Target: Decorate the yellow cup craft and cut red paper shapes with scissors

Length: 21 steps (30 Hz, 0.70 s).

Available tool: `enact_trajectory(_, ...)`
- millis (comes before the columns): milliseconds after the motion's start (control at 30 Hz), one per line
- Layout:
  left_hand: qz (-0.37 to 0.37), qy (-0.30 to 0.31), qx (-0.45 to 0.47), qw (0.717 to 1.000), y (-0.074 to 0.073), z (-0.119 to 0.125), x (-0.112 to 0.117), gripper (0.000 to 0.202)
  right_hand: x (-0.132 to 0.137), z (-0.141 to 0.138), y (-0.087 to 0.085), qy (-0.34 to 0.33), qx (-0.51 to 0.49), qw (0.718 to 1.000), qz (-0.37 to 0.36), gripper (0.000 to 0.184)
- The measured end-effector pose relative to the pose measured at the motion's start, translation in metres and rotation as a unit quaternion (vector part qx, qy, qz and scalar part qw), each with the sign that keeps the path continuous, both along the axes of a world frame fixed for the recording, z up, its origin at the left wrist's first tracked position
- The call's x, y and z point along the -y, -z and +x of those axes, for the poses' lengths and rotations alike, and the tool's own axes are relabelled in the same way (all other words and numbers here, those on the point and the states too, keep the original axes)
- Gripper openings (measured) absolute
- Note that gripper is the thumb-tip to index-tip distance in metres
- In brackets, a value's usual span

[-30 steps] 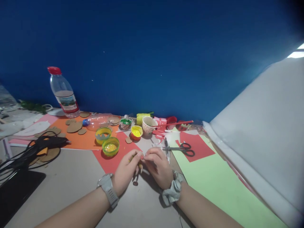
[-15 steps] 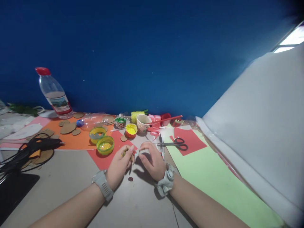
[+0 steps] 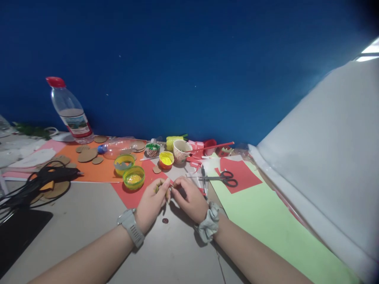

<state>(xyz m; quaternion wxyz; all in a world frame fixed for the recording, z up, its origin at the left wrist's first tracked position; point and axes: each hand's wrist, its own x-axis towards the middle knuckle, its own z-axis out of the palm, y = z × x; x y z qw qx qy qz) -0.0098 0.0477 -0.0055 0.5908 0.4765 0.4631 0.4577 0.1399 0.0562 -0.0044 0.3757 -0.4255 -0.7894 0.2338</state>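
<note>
My left hand [image 3: 154,197], with a grey watch on its wrist, pinches a small red piece [image 3: 171,185] that looks like paper. It is mostly hidden by the fingers. Fingertips of my right hand [image 3: 191,198] close on it from the other side, so both hands meet over the table. A bit of yellow shows among my left fingers, too small to name. Below the hands lies a dark brown button [image 3: 165,221]. Red paper [image 3: 122,192] lies behind my left hand. Black-handled scissors [image 3: 226,178] rest to the right, beside a pen [image 3: 203,173].
Yellow-green bowls [image 3: 134,178], a cup of yellow paint [image 3: 166,159], a green-filled cup [image 3: 152,150] and a paper cup [image 3: 181,151] stand at the back. Farther left are a bottle [image 3: 72,114], cardboard discs [image 3: 87,155] and black cables [image 3: 53,173]. Green paper [image 3: 260,221] covers the right.
My right hand has moved in to my left, and its parted fingers have closed at the small red piece. The camera view has shifted slightly.
</note>
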Motion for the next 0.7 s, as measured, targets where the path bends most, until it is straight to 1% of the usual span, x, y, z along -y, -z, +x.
enact_trajectory(100, 0.014, -0.018, -0.01, 1.0, -0.002, 0.0, 0.0, 0.033, 0.0, 0.0, -0.001, -0.002, -0.008, 1.0, -0.02, 0.01)
enact_trajectory(233, 0.035, -0.065, -0.041, 0.996, -0.008, -0.002, 0.0, 0.031, 0.003, 0.0, -0.001, -0.008, -0.025, 0.999, -0.045, 0.015)
enact_trajectory(300, 0.038, -0.073, -0.052, 0.995, -0.011, -0.003, 0.0, 0.031, 0.005, -0.001, 0.0, -0.005, -0.029, 0.998, -0.047, 0.012)
enact_trajectory(367, 0.035, -0.068, -0.057, 0.995, -0.012, -0.003, 0.0, 0.033, 0.007, -0.002, 0.001, 0.005, -0.029, 0.999, -0.038, 0.004)
enact_trajectory(400, 0.033, -0.065, -0.058, 0.996, -0.012, -0.003, 0.0, 0.034, 0.008, -0.002, 0.001, 0.009, -0.027, 0.999, -0.031, 0.002)
enact_trajectory(500, 0.031, -0.064, -0.056, 0.996, -0.012, -0.002, 0.0, 0.036, 0.008, -0.002, 0.001, 0.013, -0.017, 1.0, -0.011, 0.009)
enact_trajectory(700, 0.021, -0.064, -0.04, 0.997, -0.004, -0.003, -0.002, 0.035, 0.007, -0.001, 0.002, -0.003, -0.006, 0.999, 0.045, 0.011)
